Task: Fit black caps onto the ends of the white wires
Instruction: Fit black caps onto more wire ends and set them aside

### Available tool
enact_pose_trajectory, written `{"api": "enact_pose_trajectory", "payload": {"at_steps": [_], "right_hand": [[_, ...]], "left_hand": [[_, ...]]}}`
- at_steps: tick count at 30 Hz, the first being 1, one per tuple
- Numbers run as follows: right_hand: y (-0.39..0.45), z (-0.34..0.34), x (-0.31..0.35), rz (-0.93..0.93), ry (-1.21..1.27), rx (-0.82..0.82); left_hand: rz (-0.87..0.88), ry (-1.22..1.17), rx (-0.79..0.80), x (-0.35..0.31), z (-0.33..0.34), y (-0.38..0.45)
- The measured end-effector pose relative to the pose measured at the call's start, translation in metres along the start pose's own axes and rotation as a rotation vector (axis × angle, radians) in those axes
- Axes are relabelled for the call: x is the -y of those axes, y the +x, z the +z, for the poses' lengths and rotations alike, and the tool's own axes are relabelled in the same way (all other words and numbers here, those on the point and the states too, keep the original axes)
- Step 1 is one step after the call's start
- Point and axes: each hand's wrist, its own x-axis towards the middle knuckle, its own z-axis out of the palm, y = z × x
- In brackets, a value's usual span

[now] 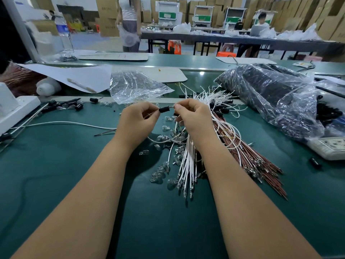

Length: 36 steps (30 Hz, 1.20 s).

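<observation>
From the head camera, your left hand [139, 118] pinched the small black cylindrical plastic cap [165, 109], and your right hand [192, 116] pinched a thin white wire's end [174, 107] just right of it. The cap's long axis lay left to right, in line with the wire, above the middle of the green counter [74, 165], beside the bundle of white wires [188, 157].

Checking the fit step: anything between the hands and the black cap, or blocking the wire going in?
Nothing visible. The left hand and right hand already pinch the black cap between them, above the green table. The wire end itself is hidden by the fingers.
</observation>
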Motion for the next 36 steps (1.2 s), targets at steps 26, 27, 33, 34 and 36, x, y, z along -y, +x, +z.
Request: {"api": "enact_pose_trajectory", "payload": {"at_steps": [26, 27, 33, 34, 36], "right_hand": [[-0.001, -0.0007, 0.0022, -0.045, -0.111, -0.018], [-0.0011, -0.0006, 0.002, -0.046, -0.11, -0.016], [0.0, 0.0014, -0.0004, -0.033, -0.079, 0.008], [0.0002, 0.0019, -0.0009, -0.033, -0.081, 0.011], [0.0008, 0.002, -0.0016, -0.042, -0.087, 0.004]], "left_hand": [[0.004, 0.061, 0.068, -0.0013, -0.0007, -0.0033], [0.012, 0.073, 0.071, -0.002, -0.0006, -0.0036], [0.005, 0.012, 0.086, -0.0038, -0.0003, -0.0042], [-0.007, -0.016, 0.088, -0.004, -0.0001, -0.0042], [-0.032, -0.07, 0.088, -0.0043, -0.0001, -0.0038]]}}
